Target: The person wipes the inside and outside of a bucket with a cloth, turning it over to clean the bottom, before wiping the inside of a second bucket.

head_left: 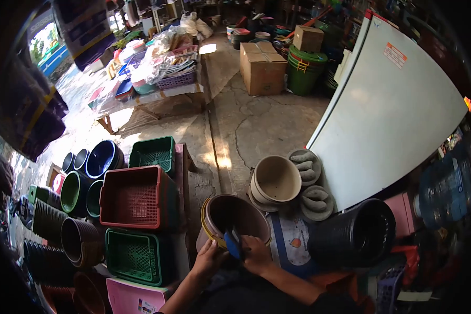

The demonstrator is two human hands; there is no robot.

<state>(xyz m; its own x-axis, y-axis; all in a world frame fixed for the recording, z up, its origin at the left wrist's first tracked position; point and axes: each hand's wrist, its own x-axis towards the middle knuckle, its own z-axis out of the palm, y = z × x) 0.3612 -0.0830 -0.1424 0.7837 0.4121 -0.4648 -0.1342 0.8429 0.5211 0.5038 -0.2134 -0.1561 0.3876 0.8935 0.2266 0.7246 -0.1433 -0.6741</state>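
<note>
A brown plant pot [240,205], nested in a stack with a yellow-rimmed one, stands right in front of me. My left hand [208,255] grips the near left rim, its fingers bent over the edge. In my right hand [256,255] is a blue, dark-edged flat thing [232,243], held at the near rim and reaching into the pot's mouth; its kind I cannot tell. A cream pot stack [277,179] stands just beyond, on the floor.
Red and green plastic baskets [130,196] and stacked pots [81,240] fill the left side. Grey stone mortars with pestles [316,203] sit beside a leaning white panel [387,104]. A black pot stack [369,230] lies at right. Further off stand a cardboard box [262,70] and a goods table [188,90].
</note>
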